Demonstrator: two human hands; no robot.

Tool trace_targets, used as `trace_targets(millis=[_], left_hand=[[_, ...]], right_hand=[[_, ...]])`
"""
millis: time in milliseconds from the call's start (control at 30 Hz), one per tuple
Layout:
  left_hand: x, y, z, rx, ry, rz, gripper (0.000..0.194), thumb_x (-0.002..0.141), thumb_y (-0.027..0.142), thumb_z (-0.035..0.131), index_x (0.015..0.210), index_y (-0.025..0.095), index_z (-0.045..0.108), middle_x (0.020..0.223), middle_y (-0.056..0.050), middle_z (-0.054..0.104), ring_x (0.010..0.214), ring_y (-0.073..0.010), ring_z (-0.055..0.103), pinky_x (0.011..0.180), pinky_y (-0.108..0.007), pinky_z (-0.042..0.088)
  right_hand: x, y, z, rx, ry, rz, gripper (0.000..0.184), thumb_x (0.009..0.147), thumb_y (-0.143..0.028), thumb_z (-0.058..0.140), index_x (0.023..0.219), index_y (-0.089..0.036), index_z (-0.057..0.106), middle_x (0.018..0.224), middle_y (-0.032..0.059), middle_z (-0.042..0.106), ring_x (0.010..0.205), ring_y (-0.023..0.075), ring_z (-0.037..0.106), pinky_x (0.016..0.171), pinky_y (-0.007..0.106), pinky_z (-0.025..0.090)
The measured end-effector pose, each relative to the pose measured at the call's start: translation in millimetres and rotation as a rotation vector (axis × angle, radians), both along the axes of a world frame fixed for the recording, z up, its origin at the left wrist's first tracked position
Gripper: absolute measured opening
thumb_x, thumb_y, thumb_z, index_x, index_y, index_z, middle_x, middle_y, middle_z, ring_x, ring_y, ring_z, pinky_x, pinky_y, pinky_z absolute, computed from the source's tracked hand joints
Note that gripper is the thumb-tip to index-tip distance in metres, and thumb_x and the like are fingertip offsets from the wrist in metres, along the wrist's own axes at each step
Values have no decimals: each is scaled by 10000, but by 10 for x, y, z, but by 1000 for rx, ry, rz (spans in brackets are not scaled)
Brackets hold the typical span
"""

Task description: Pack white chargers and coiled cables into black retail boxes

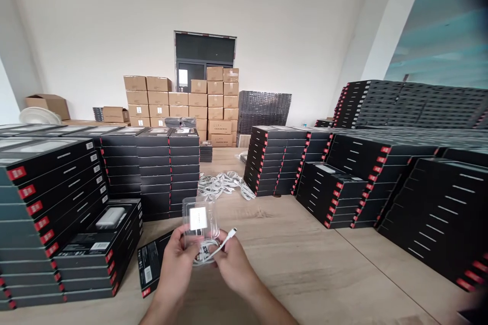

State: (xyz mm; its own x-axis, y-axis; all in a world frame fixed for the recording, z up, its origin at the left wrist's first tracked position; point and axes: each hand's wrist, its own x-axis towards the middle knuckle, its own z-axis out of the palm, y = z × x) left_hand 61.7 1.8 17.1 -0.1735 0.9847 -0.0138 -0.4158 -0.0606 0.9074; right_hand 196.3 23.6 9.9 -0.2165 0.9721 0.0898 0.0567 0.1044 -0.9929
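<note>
Between my hands, above the table, is a clear plastic tray (186,209) with a white charger block (198,218) showing in its upper part. My left hand (180,249) grips the tray's left side, thumb toward the middle. On the other side my right hand (231,256) closes on a coiled white cable (208,254) at the tray's lower part. The cable's plug end (231,233) sticks up to the right, free of the fingers. Just left of my left hand a black box (154,262) with a red corner lies on the table, partly behind my forearm.
Several loose white cables (223,185) lie in a heap farther back on the wooden table (290,254). Stacks of black boxes stand left (68,198) and right (343,198). Upon a lower left stack rests a white charger (110,217). Brown cartons (186,106) are piled by the wall.
</note>
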Motion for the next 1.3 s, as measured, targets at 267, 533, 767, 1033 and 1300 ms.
trace_targets(millis=[267,533,767,1033,1300], left_hand=[[-31,-48,154,-40,-383,-200,458,619,154,704,1072,183,641,1037,-91,740,914,-271,696,726,-355,555],[-89,-13,120,5,-421,-92,556,665,173,730,1206,165,599,1193,-139,683,1180,-265,588,935,-331,487],[108,-86,113,147,-308,-210,537,683,234,751,1198,214,600,1187,-111,683,1139,-300,605,970,-402,453],[252,-108,109,213,-186,-179,496,689,239,737,1164,264,597,1152,-54,692,1077,-253,618,944,-350,450],[191,-99,76,246,-242,-248,539,698,194,706,1217,249,571,1193,-69,666,1104,-261,596,920,-338,448]], right_hand=[[127,-81,27,-71,169,83,443,795,-436,645,1189,-235,633,931,47,710,752,187,629,633,289,500],[178,-45,213,73,258,-218,382,719,-466,726,982,-192,679,872,49,691,808,196,601,701,285,463],[72,-50,200,165,294,-336,337,621,-328,790,614,-203,477,583,-64,487,553,106,435,554,229,377],[-34,-149,255,163,303,-336,215,696,-354,717,731,-181,594,636,-1,599,600,151,523,581,257,427],[44,-104,271,197,68,-273,223,786,-341,598,838,-150,700,647,22,644,600,178,551,596,279,448]])
